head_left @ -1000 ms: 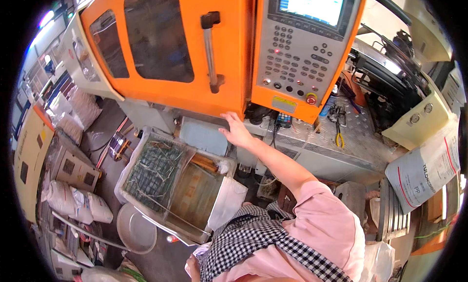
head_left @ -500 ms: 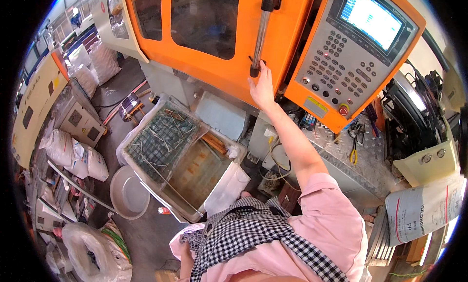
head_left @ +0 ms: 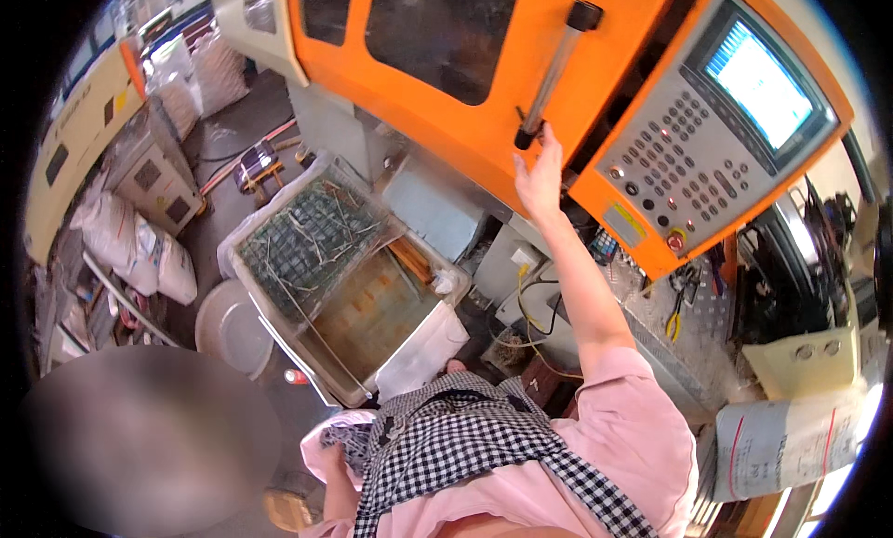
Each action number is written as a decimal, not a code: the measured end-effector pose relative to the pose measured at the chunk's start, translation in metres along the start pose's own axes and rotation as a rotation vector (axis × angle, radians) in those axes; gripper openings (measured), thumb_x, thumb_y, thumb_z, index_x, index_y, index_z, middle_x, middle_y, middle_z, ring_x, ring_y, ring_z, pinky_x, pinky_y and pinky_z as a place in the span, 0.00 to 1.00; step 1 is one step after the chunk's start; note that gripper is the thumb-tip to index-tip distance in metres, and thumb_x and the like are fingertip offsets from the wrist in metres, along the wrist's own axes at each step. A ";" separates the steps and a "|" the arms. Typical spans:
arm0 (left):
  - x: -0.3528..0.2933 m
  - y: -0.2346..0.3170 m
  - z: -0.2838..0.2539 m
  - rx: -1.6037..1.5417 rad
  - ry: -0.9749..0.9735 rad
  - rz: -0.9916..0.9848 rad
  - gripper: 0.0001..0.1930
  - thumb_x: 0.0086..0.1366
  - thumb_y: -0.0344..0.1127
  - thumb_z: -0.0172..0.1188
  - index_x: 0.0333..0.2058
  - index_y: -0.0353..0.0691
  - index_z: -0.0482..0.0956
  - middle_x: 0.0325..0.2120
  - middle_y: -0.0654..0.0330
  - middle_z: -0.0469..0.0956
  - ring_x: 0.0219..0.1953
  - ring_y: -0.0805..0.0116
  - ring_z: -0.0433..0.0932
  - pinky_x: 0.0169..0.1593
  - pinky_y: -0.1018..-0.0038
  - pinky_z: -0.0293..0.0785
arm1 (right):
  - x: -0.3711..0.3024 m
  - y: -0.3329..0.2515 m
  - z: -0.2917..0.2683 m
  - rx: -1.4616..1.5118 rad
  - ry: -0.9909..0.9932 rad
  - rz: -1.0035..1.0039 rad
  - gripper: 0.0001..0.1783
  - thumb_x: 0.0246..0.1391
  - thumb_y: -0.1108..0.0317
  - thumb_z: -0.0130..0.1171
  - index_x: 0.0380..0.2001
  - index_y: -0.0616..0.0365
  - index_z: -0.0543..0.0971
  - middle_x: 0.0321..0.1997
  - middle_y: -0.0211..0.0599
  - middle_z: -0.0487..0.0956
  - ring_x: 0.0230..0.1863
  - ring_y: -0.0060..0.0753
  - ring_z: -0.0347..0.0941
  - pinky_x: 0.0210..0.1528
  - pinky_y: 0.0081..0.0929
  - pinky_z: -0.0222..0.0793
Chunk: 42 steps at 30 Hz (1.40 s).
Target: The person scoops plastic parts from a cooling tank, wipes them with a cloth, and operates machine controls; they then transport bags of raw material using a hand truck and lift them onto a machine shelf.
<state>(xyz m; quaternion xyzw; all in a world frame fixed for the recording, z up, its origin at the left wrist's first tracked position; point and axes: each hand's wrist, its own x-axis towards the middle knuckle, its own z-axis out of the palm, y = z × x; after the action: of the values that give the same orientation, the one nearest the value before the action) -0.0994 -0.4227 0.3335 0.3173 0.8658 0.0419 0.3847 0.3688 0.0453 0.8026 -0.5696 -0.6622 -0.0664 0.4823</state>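
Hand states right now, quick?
Left hand: at a pink-edged bundle; grip cannot be told.
Right hand: open, at the lower end of the door handle.

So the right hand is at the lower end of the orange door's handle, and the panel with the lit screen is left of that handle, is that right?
Not quite: the head view shows the panel with the lit screen right of the handle. The right hand is at the lower end of that handle on the orange door.
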 end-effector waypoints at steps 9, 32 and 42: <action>0.010 0.004 0.035 -0.083 -0.015 -0.091 0.24 0.57 0.48 0.42 0.29 0.30 0.79 0.28 0.40 0.76 0.36 0.44 0.75 0.42 0.58 0.69 | -0.067 0.010 -0.020 0.016 -0.211 0.054 0.37 0.47 0.76 0.56 0.59 0.62 0.52 0.53 0.53 0.60 0.52 0.48 0.62 0.53 0.36 0.61; -0.016 0.014 0.046 -0.249 0.011 -0.262 0.24 0.53 0.49 0.51 0.33 0.30 0.78 0.34 0.41 0.76 0.41 0.48 0.75 0.44 0.61 0.70 | -0.165 0.014 -0.031 -0.001 -0.525 -0.015 0.35 0.46 0.79 0.54 0.58 0.56 0.56 0.55 0.45 0.60 0.48 0.41 0.67 0.44 0.30 0.70; -0.018 -0.013 0.045 -0.405 -0.020 -0.080 0.21 0.54 0.44 0.51 0.29 0.25 0.76 0.27 0.40 0.76 0.30 0.50 0.76 0.34 0.59 0.67 | -0.176 0.009 -0.039 0.010 -0.539 0.022 0.34 0.46 0.79 0.54 0.58 0.55 0.56 0.55 0.44 0.60 0.48 0.41 0.68 0.44 0.32 0.69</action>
<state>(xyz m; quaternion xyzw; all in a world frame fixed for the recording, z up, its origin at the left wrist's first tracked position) -0.0659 -0.4511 0.3100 0.1992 0.8478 0.1966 0.4504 0.3780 -0.0977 0.6932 -0.5715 -0.7609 0.0961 0.2919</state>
